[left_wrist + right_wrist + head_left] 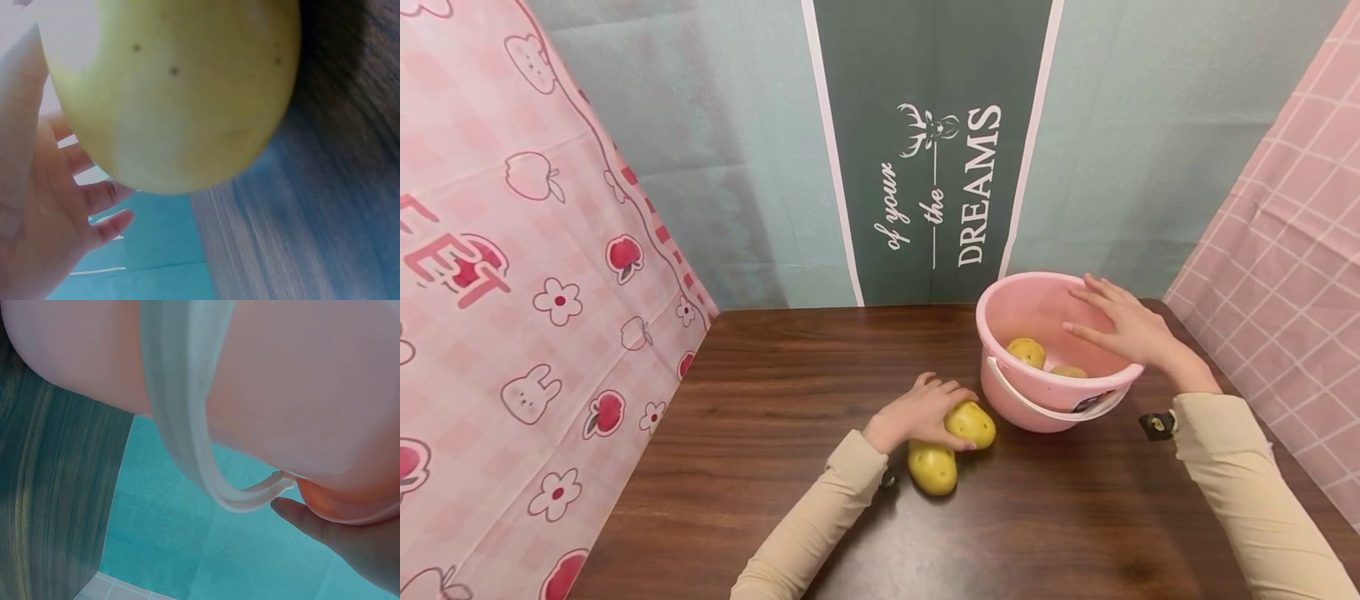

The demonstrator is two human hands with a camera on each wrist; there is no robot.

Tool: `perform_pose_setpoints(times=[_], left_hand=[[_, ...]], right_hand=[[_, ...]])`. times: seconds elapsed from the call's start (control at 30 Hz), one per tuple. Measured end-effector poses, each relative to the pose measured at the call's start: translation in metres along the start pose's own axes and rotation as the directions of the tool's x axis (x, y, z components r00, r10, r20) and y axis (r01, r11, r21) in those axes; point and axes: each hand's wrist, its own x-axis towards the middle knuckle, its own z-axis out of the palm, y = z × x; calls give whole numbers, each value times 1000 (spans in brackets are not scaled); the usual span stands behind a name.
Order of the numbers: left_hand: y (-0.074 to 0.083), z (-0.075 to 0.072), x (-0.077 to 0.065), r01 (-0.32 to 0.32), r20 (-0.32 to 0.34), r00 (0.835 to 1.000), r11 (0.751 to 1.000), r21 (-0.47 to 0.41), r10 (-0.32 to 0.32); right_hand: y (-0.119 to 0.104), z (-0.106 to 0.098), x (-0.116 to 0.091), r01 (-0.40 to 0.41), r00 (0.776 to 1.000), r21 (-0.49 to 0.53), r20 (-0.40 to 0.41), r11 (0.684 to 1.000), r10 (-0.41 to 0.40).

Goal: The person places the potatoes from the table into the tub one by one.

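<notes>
A yellow, oval, smooth-skinned potato (976,423) sits under the left hand (921,412), whose thumb and fingers curve around it above the table. A second yellow oval potato (932,472) lies on the table just on the near side of that hand, close to the first. To the right of the left hand stands a pink, round plastic bucket (1032,385), upright, its white curved handle (178,419) hanging down the near side. Inside it, left of and below the right hand (1123,325), are two more yellow potatoes (1026,353), the nearer one partly hidden by the rim. The right hand is spread wide at the bucket's right rim, its fingers fairly straight. Beneath both hands is the dark brown wood-grain table (775,425); beyond them hangs a green-grey cloth with white lettering (934,175).
</notes>
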Motion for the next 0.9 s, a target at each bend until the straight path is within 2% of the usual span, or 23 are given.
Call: perform_pose_setpoints(times=[0.9], left_hand=[[-7,-3,-3,4,-52,999,1000,-1,-4]], right_hand=[[-1,-1,-1,0,1000,3,3,1000,0]])
